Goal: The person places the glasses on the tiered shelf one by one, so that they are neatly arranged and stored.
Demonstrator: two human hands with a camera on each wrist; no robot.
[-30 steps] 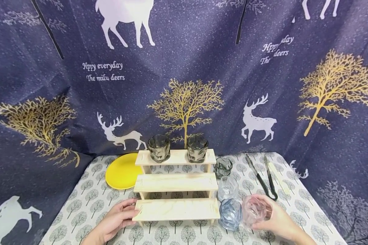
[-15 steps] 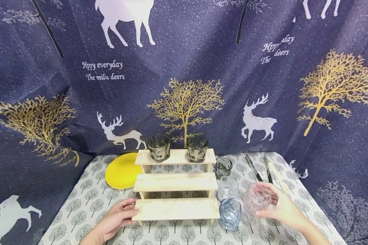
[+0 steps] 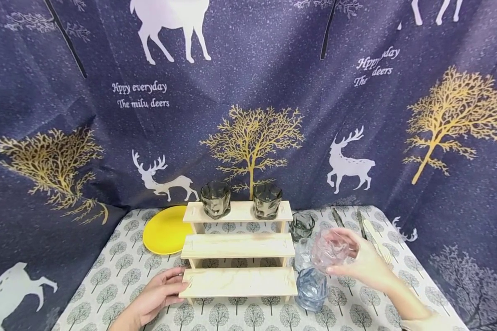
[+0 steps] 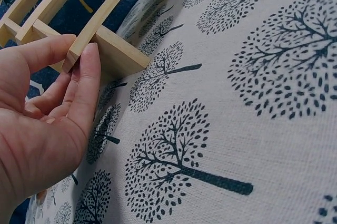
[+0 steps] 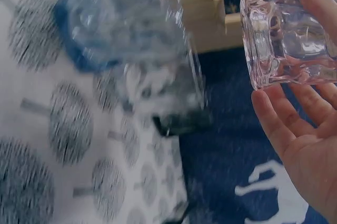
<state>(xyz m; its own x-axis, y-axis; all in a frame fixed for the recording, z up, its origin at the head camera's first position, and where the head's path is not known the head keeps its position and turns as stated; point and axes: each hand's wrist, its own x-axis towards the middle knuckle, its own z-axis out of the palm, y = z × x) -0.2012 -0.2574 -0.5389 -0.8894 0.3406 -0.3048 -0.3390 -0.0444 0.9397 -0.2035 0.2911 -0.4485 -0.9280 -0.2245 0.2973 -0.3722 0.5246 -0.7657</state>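
My right hand (image 3: pixel 366 263) grips a faceted pink glass (image 3: pixel 329 250), held up off the tablecloth. In the head view the pink glass partly covers a clear glass (image 3: pixel 302 253). A blue glass (image 3: pixel 312 292) stands in front of the clear one, and a dark green glass (image 3: pixel 302 224) behind it. At the left, my left hand (image 3: pixel 159 292) pinches the end of the lowest board of a three-step wooden rack (image 3: pixel 238 283), thumb and fingers on either side in the left wrist view. Two smoky grey glasses (image 3: pixel 216 200) stand apart on the top step.
A yellow plate (image 3: pixel 165 233) lies left of the rack. Black-handled tongs (image 3: pixel 362 224) and a pale fork (image 3: pixel 374 236) lie at the back right, partly behind my right hand. A dark blue deer-print cloth (image 3: pixel 248 82) hangs behind the table.
My right hand has lifted the pink glass from beside the blue glass, moving it away from me and then left toward the rack. The left hand stays on the board.
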